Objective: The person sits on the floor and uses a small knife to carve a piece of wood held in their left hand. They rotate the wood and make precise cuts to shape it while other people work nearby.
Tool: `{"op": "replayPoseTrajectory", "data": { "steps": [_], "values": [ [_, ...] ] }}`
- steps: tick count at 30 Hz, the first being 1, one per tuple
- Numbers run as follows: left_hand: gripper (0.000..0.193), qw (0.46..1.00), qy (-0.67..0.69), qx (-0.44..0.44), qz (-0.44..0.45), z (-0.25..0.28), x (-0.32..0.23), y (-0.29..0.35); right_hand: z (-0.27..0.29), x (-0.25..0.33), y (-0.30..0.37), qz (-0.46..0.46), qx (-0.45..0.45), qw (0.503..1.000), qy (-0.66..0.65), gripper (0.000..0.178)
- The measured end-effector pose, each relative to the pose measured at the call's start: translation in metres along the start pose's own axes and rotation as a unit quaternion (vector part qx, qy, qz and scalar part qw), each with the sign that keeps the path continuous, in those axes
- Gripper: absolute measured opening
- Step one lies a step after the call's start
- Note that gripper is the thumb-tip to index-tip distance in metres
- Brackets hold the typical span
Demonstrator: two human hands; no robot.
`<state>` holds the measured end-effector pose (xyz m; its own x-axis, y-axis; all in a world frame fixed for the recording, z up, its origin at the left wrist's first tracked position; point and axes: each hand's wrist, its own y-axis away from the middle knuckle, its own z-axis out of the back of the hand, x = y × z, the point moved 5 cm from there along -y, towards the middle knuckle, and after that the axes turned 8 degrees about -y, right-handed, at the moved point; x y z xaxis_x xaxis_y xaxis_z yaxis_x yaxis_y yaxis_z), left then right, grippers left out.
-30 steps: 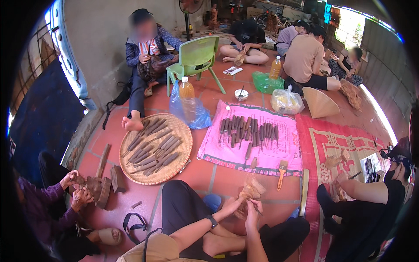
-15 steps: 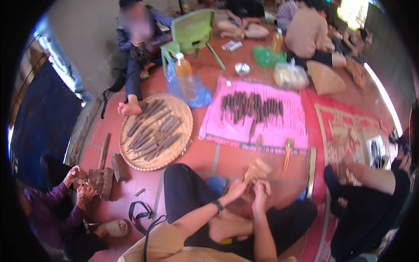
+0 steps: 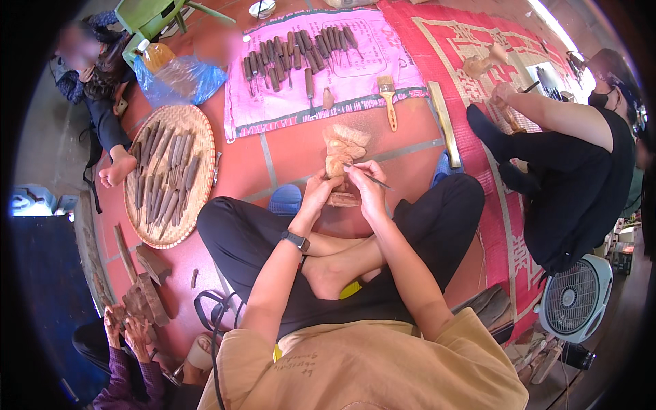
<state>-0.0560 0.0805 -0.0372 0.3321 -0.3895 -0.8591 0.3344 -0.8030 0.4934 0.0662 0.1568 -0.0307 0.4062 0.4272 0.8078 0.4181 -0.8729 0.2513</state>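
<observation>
Between my knees a pale carved wooden figure (image 3: 346, 149) stands on the tiled floor, with a flat wooden piece (image 3: 343, 199) at its foot. My left hand (image 3: 321, 190) is closed against the figure's lower left side, steadying it. In my right hand (image 3: 370, 190) is a slim dark carving tool (image 3: 376, 180), gripped like a pen, its tip at the front of the figure. What kind of blade it has is too small to tell. Just beyond the carving, a pink sack (image 3: 239, 102) carries several wood-handled carving tools (image 3: 290, 51) and a flat brush (image 3: 387, 101).
A round woven tray (image 3: 205, 147) of dark tool handles lies to the left. A wooden strip (image 3: 444, 126) rests by the red mat (image 3: 437, 48). Co-workers sit at both sides; the left one's hands (image 3: 130, 333) hold brown wood. A fan (image 3: 575, 298) stands at right.
My view has tipped down and turned right, so the sack and tray appear further left and higher. The tool in my right hand now shows clearly against the figure.
</observation>
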Motion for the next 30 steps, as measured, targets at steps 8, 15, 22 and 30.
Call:
{"op": "replayPoseTrajectory", "data": {
  "steps": [8,15,22,30],
  "values": [
    [0.037,0.997,-0.016,-0.022,-0.066,-0.009,0.012,-0.004,-0.010,0.007,0.007,0.063,-0.014,0.996,0.068,0.011],
    [0.033,0.998,0.003,-0.045,-0.050,-0.013,0.006,-0.004,-0.009,0.010,0.000,0.038,-0.004,0.999,0.024,0.014],
    [0.029,0.999,0.022,-0.038,-0.026,-0.010,0.011,-0.007,-0.012,0.011,-0.007,0.040,-0.029,0.997,0.064,0.016],
    [0.029,0.997,0.005,-0.058,-0.048,-0.009,0.008,-0.005,-0.021,0.014,-0.002,0.032,-0.022,0.994,0.106,0.013]
  ]
}}
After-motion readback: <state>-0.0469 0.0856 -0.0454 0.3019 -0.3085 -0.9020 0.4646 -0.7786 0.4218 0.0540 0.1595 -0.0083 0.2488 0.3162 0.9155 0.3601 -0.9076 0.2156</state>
